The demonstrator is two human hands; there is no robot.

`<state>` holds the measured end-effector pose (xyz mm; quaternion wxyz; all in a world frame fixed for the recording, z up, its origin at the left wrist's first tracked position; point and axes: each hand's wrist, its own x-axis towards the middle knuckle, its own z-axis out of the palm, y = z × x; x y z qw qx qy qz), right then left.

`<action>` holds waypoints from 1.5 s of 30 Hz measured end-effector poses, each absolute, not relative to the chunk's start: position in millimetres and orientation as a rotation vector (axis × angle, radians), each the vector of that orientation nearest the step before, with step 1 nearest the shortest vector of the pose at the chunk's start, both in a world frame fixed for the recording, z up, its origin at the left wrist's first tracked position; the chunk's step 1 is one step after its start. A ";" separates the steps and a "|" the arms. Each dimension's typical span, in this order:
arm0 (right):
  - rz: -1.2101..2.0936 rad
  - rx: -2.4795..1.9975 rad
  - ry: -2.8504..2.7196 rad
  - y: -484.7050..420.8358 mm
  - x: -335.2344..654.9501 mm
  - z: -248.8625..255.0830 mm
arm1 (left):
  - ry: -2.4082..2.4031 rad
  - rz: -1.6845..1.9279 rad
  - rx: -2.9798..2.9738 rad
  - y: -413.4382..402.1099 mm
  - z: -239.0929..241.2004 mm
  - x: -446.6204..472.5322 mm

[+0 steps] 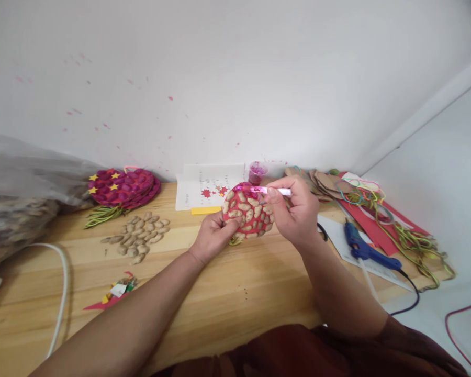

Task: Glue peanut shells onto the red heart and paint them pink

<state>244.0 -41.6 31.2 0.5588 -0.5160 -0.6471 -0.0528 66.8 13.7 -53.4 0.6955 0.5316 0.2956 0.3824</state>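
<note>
My left hand [215,234] grips the lower left edge of a round red disc [248,212] covered with peanuts in their shells, thumb on top. Most of these peanuts are bare tan; those along the far edge are painted magenta. Between the thumb and fingers of my right hand [296,212] is a white-handled paintbrush [277,191], lying almost level over the disc. Its magenta-stained end is over the painted peanuts; whether it touches them I cannot tell. Just behind stands a clear cup of magenta paint [258,172].
Loose peanuts [141,233] and paper scraps [118,289] lie at left, near finished magenta peanut discs with yellow stars [123,187] and a bag of peanuts [15,225]. Right are a blue glue gun [371,251] with its cord, cardboard discs [329,183] and green yarn [416,243]. A white wall rises behind.
</note>
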 end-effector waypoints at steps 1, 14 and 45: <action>-0.132 -1.224 -1.527 -41.8 243.8 31.5 | 0.658 0.854 1.190 13.8 -53.8 66.8; -0.172 -1.251 -1.523 -43.8 242.6 32.6 | 0.665 0.858 1.235 13.7 -53.3 66.9; -0.104 -1.222 -1.515 -43.1 243.2 31.1 | 0.662 0.850 1.183 15.2 -54.1 66.2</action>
